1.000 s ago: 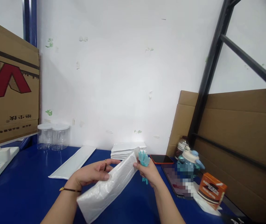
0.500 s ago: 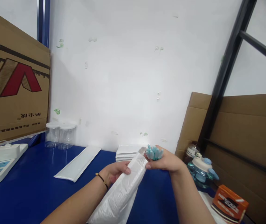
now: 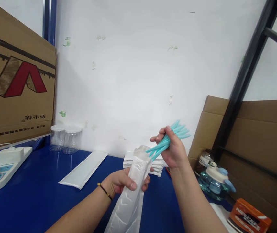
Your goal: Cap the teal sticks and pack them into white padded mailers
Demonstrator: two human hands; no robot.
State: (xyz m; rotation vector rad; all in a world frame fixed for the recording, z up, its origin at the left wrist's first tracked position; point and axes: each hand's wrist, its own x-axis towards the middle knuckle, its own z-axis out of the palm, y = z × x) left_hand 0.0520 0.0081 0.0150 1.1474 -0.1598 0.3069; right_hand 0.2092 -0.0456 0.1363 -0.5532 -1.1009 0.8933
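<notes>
My left hand (image 3: 128, 184), a dark bracelet on its wrist, is closed round a white padded bubble mailer (image 3: 125, 210) that slants up from the bottom edge. To its upper right, my right hand (image 3: 173, 145) grips a bundle of thin turquoise sticks (image 3: 179, 131) with pointed ends. The sticks' lower ends are at the mailer's mouth; I cannot tell whether any tips are inside. Behind the mailer lies a stack of white mailers (image 3: 156, 168), partly hidden by my hands. Another flat mailer (image 3: 83, 170) rests on the blue table (image 3: 43, 207) to the left.
Two clear lidded jars (image 3: 72, 140) stand by the wall, near a large cardboard box (image 3: 19, 106). A power strip (image 3: 17, 168) with plugs is at the left edge. On the right are a dark bottle (image 3: 204, 160), a teal water bottle (image 3: 213, 181) and an orange box (image 3: 249, 216).
My right hand has risen, pulling back from the mailer's mouth, and the turquoise sticks now show along their length instead of only their ends. My left hand still holds the mailer, now more upright.
</notes>
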